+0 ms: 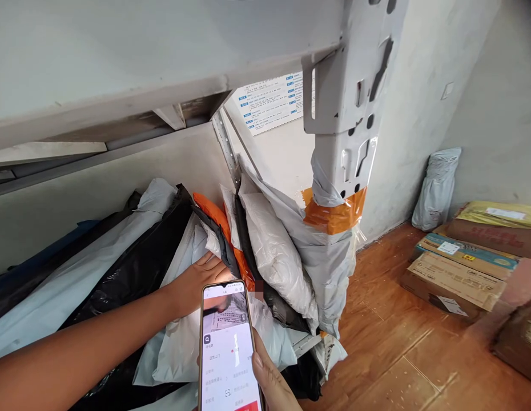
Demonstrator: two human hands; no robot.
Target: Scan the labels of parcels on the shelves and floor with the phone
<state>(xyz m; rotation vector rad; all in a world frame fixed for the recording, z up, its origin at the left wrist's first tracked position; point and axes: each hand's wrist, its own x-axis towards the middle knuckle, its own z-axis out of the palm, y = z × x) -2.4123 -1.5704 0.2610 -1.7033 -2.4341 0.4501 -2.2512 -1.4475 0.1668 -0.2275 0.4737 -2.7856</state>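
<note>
From the head camera we see a low metal shelf (120, 74) overhead and a perforated steel post (351, 114), its foot wrapped in orange tape (334, 216). Under the shelf, soft plastic mailers are stacked on edge: a black bag (137, 274), a white bag (278, 251) with a pebbled skin, an orange bag (216, 216), all crinkled and limp. Our left hand (201, 279) lies flat, fingers together, on a pale grey bag (184, 342) in the middle of the pile; it pinches nothing. Our right hand (272, 379) grips a phone (228, 348) upright at the bottom edge, thumb pressed on its right side; the lit screen hides part of the grey bag. A printed notice (272, 100) hangs on the back wall. To the right, flat cardboard boxes (462, 268) lie on the glossy brown floor (398, 342), well apart from the shelf, with a grey sack (437, 188) leaning in the corner.
</note>
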